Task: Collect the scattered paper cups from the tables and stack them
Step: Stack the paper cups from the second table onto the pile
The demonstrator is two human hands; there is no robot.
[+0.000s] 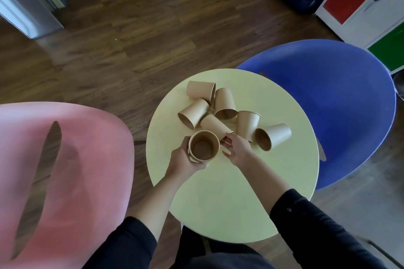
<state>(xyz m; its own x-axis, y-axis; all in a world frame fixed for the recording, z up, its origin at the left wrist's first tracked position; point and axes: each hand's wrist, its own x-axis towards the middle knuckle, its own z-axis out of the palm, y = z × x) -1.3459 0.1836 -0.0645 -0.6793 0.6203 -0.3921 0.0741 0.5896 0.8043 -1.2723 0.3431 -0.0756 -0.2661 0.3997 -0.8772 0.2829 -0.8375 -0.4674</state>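
Note:
Several brown paper cups lie scattered on a small round pale-yellow table. My left hand is wrapped around an upright cup whose mouth faces me; a second rim shows at its side, so it looks like a short stack. My right hand reaches to a cup lying on its side, fingertips at its rim. Other cups: one on its side at the right, one upside down, one tipped at the left, one at the middle back, one at the far back.
A pink chair stands close on the left of the table and a blue chair on the right. Dark wooden floor lies beyond. A white cabinet with red and green panels is at the top right.

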